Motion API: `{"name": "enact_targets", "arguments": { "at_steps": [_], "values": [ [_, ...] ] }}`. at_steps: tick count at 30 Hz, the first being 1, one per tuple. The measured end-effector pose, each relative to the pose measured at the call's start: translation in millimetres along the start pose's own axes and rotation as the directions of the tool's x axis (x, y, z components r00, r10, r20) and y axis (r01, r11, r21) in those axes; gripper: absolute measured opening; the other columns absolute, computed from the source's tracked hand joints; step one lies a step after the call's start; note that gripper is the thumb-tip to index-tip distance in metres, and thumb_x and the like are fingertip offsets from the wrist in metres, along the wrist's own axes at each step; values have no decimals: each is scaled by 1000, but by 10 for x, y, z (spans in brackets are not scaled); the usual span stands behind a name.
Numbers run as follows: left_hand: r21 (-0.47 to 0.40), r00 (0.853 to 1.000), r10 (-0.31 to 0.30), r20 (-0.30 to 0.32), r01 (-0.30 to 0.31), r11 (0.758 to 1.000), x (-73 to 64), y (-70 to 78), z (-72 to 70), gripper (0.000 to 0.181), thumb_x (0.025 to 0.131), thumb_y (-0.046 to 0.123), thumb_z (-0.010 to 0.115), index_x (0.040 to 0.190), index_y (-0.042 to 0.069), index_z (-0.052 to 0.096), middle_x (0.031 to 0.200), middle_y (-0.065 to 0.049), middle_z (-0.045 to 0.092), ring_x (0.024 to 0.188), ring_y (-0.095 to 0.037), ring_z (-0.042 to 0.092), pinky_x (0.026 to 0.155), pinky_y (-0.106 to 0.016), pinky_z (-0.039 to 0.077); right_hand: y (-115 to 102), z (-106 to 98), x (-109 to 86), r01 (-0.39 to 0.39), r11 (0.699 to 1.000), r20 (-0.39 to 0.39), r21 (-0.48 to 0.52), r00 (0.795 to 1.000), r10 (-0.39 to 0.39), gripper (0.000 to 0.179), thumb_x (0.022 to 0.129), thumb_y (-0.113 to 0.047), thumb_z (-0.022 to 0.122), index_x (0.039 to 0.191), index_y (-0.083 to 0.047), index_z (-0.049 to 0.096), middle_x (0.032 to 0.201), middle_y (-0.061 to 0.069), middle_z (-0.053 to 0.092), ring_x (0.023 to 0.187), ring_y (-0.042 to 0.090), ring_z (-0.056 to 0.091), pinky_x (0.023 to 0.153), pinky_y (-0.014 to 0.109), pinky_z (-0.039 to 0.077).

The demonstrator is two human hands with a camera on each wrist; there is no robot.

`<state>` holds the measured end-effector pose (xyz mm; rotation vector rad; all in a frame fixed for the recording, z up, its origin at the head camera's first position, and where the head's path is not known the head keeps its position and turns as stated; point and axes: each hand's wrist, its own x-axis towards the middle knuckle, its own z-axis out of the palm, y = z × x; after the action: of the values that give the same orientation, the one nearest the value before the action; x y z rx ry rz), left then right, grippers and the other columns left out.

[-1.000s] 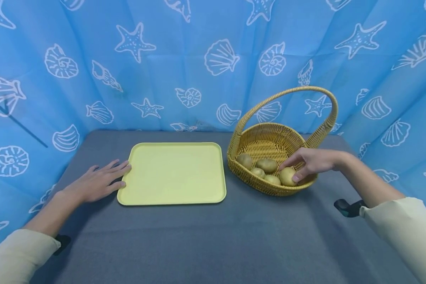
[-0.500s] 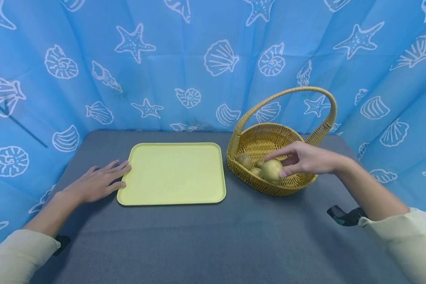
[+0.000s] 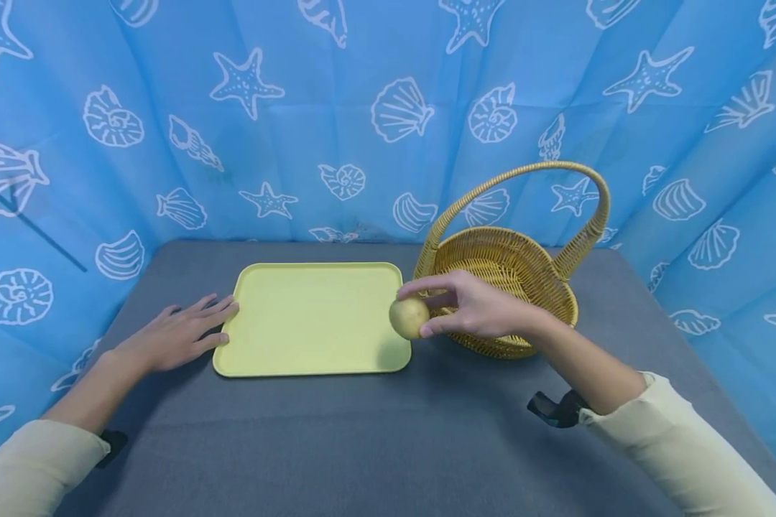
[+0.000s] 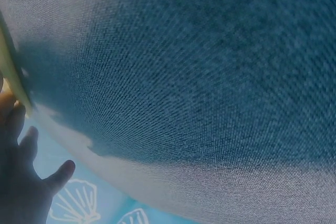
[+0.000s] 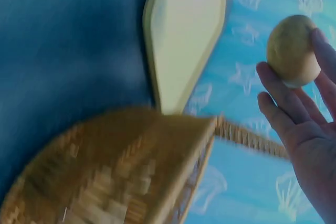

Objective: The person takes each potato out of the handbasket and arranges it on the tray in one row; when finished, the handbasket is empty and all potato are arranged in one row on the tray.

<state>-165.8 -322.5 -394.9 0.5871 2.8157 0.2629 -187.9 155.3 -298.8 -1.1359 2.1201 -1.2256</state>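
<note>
yellowish potato [image 3: 408, 318] pinched in the right hand [image 3: 470, 306], held aloft by the right edge of a pale yellow tray [image 3: 313, 319]. left hand [image 3: 179, 333] loose, fingers spread, tips at the tray's left rim. wicker basket [image 3: 559, 298] just right of the tray.

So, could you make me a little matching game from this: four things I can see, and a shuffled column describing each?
1. potato
2. tray
3. basket
4. left hand

A. woven, with a tall arched handle
B. resting at the tray's left edge
C. held up in the right hand
D. pale yellow, flat on the table

Pairs: 1-C, 2-D, 3-A, 4-B
</note>
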Motion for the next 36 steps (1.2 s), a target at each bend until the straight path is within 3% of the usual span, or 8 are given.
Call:
{"name": "enact_targets", "arguments": {
  "at_steps": [10,18,25,36],
  "values": [
    [5,1000,9,-9,-9,1000,3,-5,11,71,102,54,46,156,10,32,161,-18,28,146,-46,21,103,-75,18,11,560,661,96,995,-44,21,995,-95,49,82,0,80,127,-1,61,128,9,61,122,18,57,98,31,50],
    [14,1000,12,-7,-12,1000,8,-5,-3,71,102,53,48,156,9,34,160,-18,29,146,-46,21,102,-75,19,150,1046,1050,42,998,-102,-52,994,-48,56,82,2,80,133,3,58,137,14,57,125,25,58,95,24,49],
    [5,1000,7,-3,-7,1000,8,-5,0,71,101,53,48,156,9,34,160,-18,29,146,-46,21,102,-76,19,197,1259,1309,21,996,-132,-81,991,-32,54,79,1,83,128,0,59,133,11,57,129,18,51,95,19,48],
    [-10,999,28,-18,-28,1000,9,-30,9,69,102,51,48,155,9,35,160,-18,30,146,-46,23,102,-75,20,175,1522,1662,-42,971,-71,-236,997,26,56,84,-13,82,133,-3,55,135,7,56,126,11,49,97,17,44]
  ]
}}
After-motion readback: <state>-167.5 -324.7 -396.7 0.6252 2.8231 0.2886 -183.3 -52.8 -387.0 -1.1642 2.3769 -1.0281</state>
